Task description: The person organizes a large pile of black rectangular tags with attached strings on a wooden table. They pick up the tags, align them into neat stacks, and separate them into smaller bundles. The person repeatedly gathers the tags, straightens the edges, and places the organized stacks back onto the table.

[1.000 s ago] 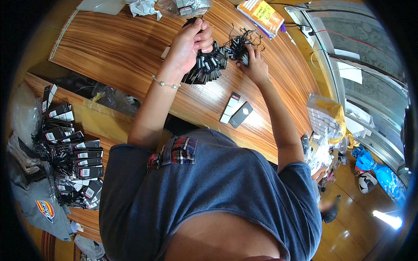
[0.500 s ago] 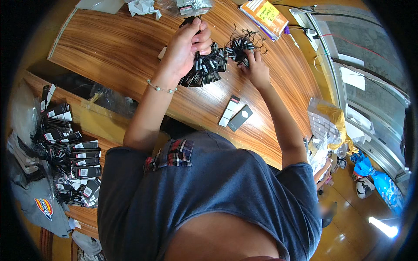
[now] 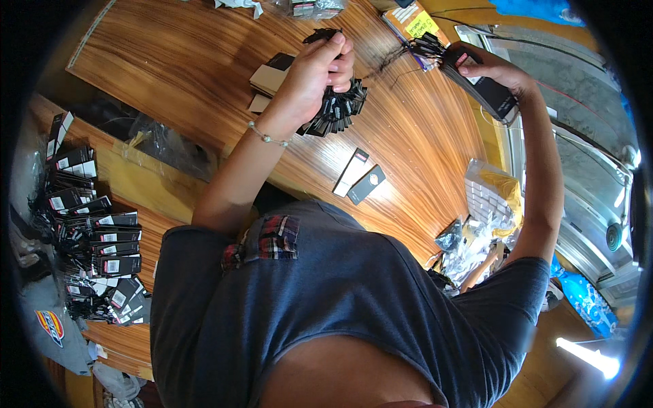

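Observation:
My left hand [image 3: 314,80] is closed in a fist above the table, gripping the black strings of a fanned bundle of hang tags [image 3: 338,114]. The tags spread out below and to the right of the fist. Out at the far right, my raised right hand [image 3: 507,73] clasps a stack of black hang tags [image 3: 491,96], thumb on the front face. Its black strings [image 3: 427,46] bunch at the upper left end, with thin loose cords trailing toward the left bundle. On the table nearer me lie a white-faced tag [image 3: 350,173] and a black tag [image 3: 366,185], side by side.
Several rows of strung tags [image 3: 117,248] cover a lower surface at left, beside grey fabric [image 3: 54,343]. Brown cards [image 3: 269,79] lie behind my left wrist. An orange booklet [image 3: 416,26] sits at the far edge; plastic bags [image 3: 490,197] stand at right near the window frame.
My right hand has pulled away from beside the left bundle, lifting a stack of tags out to the right. My left hand keeps its grip; brown cards behind it show more now.

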`<state>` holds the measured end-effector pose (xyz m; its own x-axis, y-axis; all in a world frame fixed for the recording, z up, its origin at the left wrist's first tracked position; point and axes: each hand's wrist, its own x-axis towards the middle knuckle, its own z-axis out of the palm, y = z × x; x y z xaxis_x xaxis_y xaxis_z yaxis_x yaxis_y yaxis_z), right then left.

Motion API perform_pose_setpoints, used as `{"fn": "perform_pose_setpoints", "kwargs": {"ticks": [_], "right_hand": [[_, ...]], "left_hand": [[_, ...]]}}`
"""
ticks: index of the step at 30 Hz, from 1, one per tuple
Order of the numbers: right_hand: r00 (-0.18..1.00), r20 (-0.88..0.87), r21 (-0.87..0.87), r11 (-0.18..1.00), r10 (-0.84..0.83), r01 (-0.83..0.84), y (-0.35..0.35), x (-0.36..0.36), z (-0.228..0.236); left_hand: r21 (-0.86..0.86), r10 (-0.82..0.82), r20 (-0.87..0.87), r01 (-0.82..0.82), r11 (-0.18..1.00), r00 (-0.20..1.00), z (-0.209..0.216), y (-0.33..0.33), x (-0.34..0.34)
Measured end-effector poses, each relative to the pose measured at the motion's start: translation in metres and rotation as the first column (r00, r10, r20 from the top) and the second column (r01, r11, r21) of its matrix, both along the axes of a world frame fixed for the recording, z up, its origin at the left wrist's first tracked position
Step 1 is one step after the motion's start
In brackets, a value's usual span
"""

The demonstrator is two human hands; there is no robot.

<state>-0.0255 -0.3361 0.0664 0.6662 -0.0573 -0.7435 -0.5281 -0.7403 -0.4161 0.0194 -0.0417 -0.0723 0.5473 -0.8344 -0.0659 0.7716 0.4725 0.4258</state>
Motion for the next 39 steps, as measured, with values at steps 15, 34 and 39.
{"fn": "perform_pose_setpoints", "kwargs": {"ticks": [15, 34, 39], "right_hand": [[0.909, -0.014, 0.146, 0.899, -0.416, 0.414, 0.079, 0.025, 0.039], [0.815, -0.035, 0.506, 0.693, -0.579, 0.513, 0.116, 0.003, 0.029], [0.847, 0.0, 0.53, 0.719, -0.531, 0.45, 0.1, -0.007, 0.025]], "left_hand": [[0.229, 0.01, 0.395, -0.109, 0.967, 0.919, 0.012, -0.012, -0.023], [0.183, 0.252, 0.669, -0.483, 0.856, 0.7, 0.002, -0.03, -0.027], [0.225, 0.225, 0.688, -0.498, 0.838, 0.69, -0.004, -0.027, -0.025]]}}
